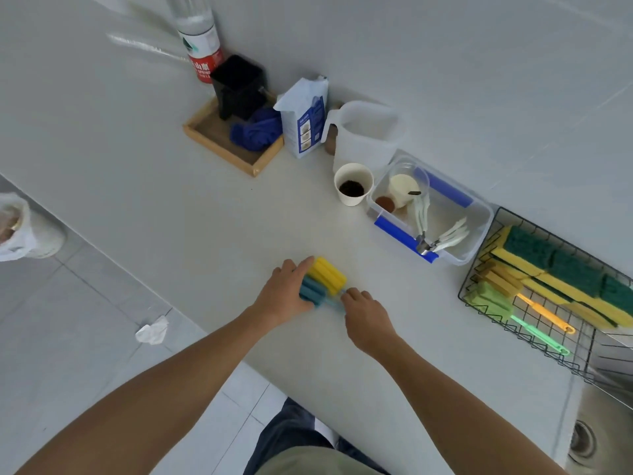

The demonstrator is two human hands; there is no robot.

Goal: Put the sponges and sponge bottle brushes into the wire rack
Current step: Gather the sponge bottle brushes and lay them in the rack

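Observation:
Two sponge bottle brushes lie side by side on the white counter: a yellow one [329, 275] and a teal one [311, 292]. My left hand [285, 293] rests on their sponge heads, fingers curled over the teal head. My right hand [367, 318] pinches the handles just right of the heads. The black wire rack [534, 341] stands at the right edge, over the sink. In it lie yellow-and-green sponges [561, 269], a brush with an orange handle [544, 313] and a brush with a green handle [493, 303].
A clear plastic bin [479, 234] with cups and utensils sits between the brushes and the rack. Behind it are a paper cup [352, 185], a white jug [368, 135], a paper bag [305, 118], a wooden tray [219, 145] and a bottle [200, 32]. The sink drain [582, 440] is at lower right.

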